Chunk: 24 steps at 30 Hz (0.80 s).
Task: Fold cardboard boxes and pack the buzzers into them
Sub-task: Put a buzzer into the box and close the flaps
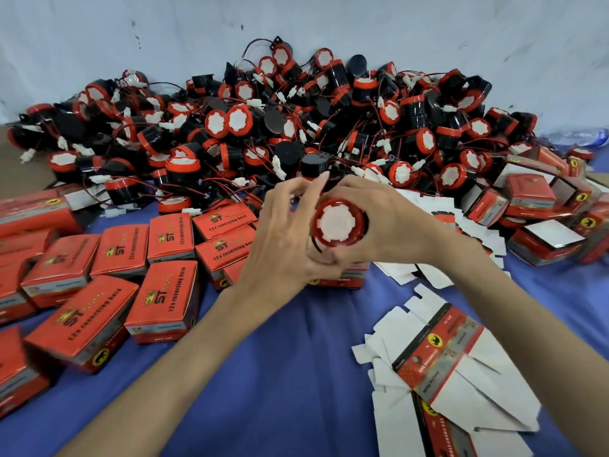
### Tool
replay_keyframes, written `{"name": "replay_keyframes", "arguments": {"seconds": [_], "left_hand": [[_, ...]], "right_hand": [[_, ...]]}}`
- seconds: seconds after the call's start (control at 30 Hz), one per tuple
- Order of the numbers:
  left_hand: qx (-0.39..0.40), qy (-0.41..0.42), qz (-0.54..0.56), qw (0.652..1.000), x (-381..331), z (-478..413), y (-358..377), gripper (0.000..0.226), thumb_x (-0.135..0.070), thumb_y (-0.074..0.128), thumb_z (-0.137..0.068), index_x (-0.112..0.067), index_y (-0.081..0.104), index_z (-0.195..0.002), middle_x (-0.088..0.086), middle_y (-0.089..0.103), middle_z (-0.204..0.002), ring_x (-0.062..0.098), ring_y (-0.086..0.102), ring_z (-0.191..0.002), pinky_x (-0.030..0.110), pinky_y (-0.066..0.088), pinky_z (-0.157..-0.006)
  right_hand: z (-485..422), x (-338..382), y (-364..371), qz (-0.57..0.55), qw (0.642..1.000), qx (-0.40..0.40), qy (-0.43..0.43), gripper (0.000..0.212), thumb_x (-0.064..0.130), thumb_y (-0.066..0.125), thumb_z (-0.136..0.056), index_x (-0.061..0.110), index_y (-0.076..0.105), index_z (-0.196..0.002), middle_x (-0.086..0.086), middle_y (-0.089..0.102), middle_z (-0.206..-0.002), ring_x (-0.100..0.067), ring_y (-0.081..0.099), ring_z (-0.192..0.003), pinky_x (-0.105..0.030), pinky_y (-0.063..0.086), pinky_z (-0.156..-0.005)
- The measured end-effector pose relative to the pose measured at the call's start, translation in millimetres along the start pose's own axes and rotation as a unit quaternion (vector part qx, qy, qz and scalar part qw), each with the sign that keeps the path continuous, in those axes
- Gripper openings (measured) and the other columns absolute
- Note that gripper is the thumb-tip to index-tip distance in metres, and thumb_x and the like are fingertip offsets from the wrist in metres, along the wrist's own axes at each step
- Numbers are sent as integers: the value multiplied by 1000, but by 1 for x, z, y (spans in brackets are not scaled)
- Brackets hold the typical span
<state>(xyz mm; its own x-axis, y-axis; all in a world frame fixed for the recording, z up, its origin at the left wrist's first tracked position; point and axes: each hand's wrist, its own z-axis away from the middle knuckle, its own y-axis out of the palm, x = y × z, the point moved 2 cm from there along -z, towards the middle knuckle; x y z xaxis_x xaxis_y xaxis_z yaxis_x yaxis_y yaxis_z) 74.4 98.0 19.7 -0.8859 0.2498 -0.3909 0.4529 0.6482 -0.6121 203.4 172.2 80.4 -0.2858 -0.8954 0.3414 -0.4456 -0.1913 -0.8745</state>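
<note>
Head view: your left hand [283, 235] and right hand [385, 222] meet above the cloth [280, 374], fingers closed around one buzzer [337, 224].

Two bare forearms reach in from the bottom edge, with no sleeves, watch or bracelet on them. The left hand [283, 239] and right hand [392, 222] wear no gloves or rings; fingernails are short and unpainted.

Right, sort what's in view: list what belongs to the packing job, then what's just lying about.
Job:
- buzzer held by left hand and right hand
- buzzer pile
- flat box blanks
- closed boxes
- open boxes

Lying about:
- clear plastic, far right
- blue cloth
</note>
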Motion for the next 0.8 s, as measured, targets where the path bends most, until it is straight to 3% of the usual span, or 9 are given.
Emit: {"name": "replay_keyframes", "arguments": {"seconds": [0.07, 0.17, 0.23, 0.3, 0.43, 0.57, 0.7, 0.8], "left_hand": [[81, -81, 5, 993, 7, -1, 4, 90, -56, 66, -63, -13, 42, -139, 7, 35, -133, 17, 36, -123, 26, 34, -103], [188, -141, 0, 972, 18, 1, 12, 78, -52, 68, -63, -15, 46, -129, 2, 45, -128, 20, 46, -117, 24, 35, -88], [192, -142, 3, 971, 23, 0, 13, 72, -43, 77, -68, -15, 47, -127, 2, 52, -127, 20, 47, -116, 24, 33, -86], [186, -149, 2, 971, 25, -1, 13, 69, -40, 82, -68, -13, 49, -122, 2, 54, -122, 21, 49, -112, 28, 35, -85], [188, -145, -9, 972, 26, 0, 11, 64, -37, 83, -68, -15, 49, -118, -1, 55, -117, 19, 50, -107, 30, 37, -81], [191, -143, 5, 971, 27, 1, 10, 76, -32, 83, -68, -19, 45, -133, -4, 51, -133, 16, 46, -121, 23, 33, -89], [188, -137, 6, 973, 28, 2, 9, 77, -29, 84, -68, -20, 44, -134, -4, 51, -134, 15, 46, -123, 18, 29, -85], [183, -138, 2, 974, 29, 2, 9, 81, -29, 85, -68, -21, 43, -137, -5, 51, -136, 14, 45, -123, 15, 27, -81]], "right_hand": [[-5, -10, 5, -5, 1000, 24, -1, 53, 27, 85, -65, 15, 65, -113, 1, 53, -102, -9, 49, -92, -10, 37, -83], [-5, -20, 21, -13, 999, 49, 9, 57, 23, 83, -67, 17, 61, -119, -1, 51, -110, -13, 52, -101, -23, 42, -94], [-3, -26, 30, -21, 998, 59, 16, 60, 24, 84, -68, 18, 59, -123, -2, 51, -114, -15, 49, -107, -30, 41, -98], [-2, -31, 34, -11, 998, 58, 14, 63, 30, 85, -69, 21, 58, -125, -2, 48, -116, -16, 41, -109, -28, 36, -100], [-1, -40, 38, 68, 996, 55, 16, 65, 54, 81, -67, 35, 57, -124, 2, 40, -115, -11, 27, -104, -33, 28, -94], [2, -44, 40, 56, 998, 40, 14, 66, 60, 80, -61, 34, 61, -118, 7, 44, -112, -11, 34, -111, -35, 25, -88], [2, -46, 46, 33, 999, 38, 1, 66, 58, 80, -62, 31, 60, -118, 9, 48, -113, -8, 35, -112, -31, 21, -83], [3, -48, 48, 39, 998, 48, 5, 67, 62, 73, -67, 33, 55, -125, 15, 50, -120, -6, 37, -116, -33, 22, -88]]}}
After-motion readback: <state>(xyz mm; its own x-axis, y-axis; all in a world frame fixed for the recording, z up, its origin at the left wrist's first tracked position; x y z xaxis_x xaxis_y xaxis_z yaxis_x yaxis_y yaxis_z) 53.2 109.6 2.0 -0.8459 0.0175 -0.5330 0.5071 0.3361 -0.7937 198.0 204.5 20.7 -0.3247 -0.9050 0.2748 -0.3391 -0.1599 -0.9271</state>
